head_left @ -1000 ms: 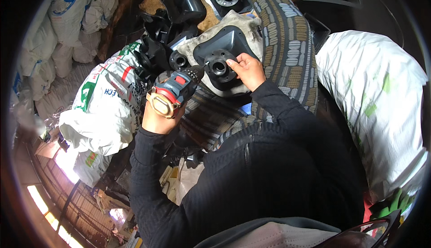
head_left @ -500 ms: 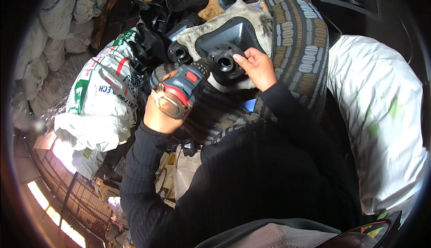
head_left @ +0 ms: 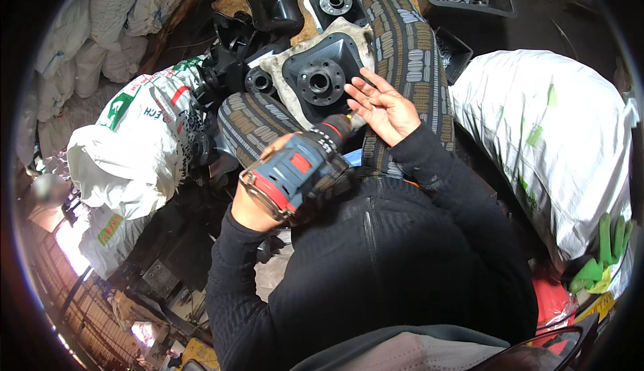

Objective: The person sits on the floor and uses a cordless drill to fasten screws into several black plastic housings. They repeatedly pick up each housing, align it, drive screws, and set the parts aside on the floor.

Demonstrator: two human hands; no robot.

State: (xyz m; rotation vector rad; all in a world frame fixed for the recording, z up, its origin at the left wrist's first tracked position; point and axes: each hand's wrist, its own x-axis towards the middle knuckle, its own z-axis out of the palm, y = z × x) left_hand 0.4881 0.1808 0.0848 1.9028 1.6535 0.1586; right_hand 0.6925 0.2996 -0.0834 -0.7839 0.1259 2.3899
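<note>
Several white woven sacks lay around us: one sack with green and red print [head_left: 144, 126] to our left, a plain white sack [head_left: 550, 129] with faint green marks to our right, and more piled at the upper left. Green gloves [head_left: 604, 253] sat by the right sack's lower edge. Our left hand [head_left: 258, 200] was closed around the grip of a blue-grey and red drill [head_left: 302, 163], its tip pointing up towards a black flanged part [head_left: 322, 79] resting on a pale cloth between our patterned trouser legs. Our right hand [head_left: 382, 106] hovered open, palm up, fingers spread, just beside that part.
</note>
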